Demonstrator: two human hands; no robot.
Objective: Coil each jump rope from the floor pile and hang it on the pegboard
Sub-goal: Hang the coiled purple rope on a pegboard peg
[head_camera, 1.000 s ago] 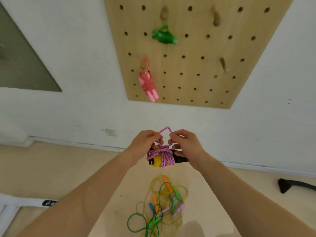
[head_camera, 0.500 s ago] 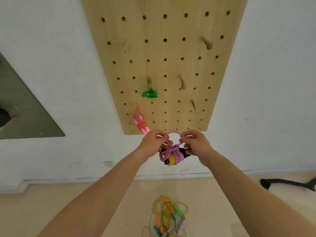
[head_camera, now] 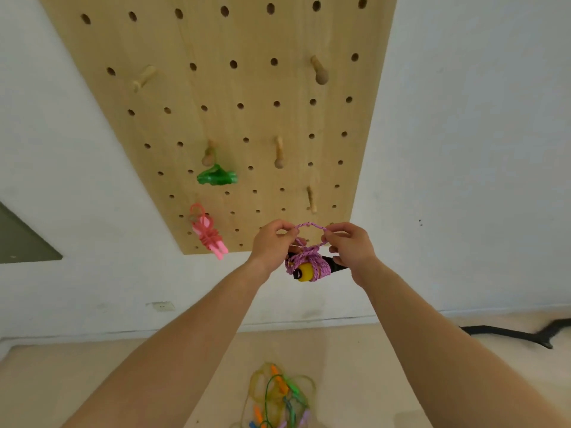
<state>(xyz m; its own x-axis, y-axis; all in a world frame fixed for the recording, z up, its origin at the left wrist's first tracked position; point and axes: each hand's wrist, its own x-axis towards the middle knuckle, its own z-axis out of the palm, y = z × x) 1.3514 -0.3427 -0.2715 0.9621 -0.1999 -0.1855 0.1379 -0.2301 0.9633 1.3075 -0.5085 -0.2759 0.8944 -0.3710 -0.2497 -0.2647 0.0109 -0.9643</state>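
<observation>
The coiled rope [head_camera: 307, 267] hangs between left hand [head_camera: 272, 242] and right hand [head_camera: 350, 247], a peg [head_camera: 311, 199] on the pegboard [head_camera: 216, 88] just above. Left of the left hand hangs a lower rope [head_camera: 208, 233], an upper rope [head_camera: 217, 177] above it; the pile [head_camera: 278, 396] lies below.

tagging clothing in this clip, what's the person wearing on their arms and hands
The left forearm and right forearm are bare to the frame's edge, no sleeves; the left hand and right hand show no gloves, rings, watch or wristband.

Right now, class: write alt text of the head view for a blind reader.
Left hand and right hand pinch the loop of a coiled purple rope before a pegboard. A green rope and pink rope hang on pegs; a rope pile lies on the floor.
</observation>
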